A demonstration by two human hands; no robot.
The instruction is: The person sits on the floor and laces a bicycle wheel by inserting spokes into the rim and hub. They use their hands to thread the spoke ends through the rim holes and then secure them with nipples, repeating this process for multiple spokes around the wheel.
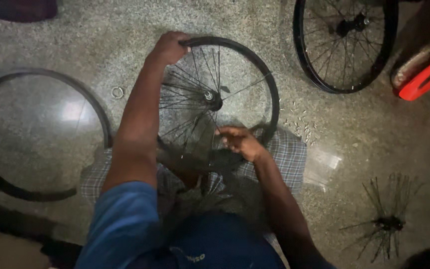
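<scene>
A black bicycle wheel rim [265, 82] with thin spokes and a centre hub [210, 97] stands tilted on my lap, over a checked cloth [287, 154]. My left hand [169, 47] grips the rim at its top left edge. My right hand [240, 140] is at the lower part of the wheel, fingers pinched around a spoke near the rim. Several spokes fan from the hub toward the left side; the right side has few.
A black tyre [106, 119] lies on the speckled floor at left, a small metal ring [117, 92] beside it. Another spoked wheel [344, 45] lies at top right, a red object [426, 77] past it. Small loose nipples [302, 127] are scattered right; a hub with loose spokes [386, 224] lies lower right.
</scene>
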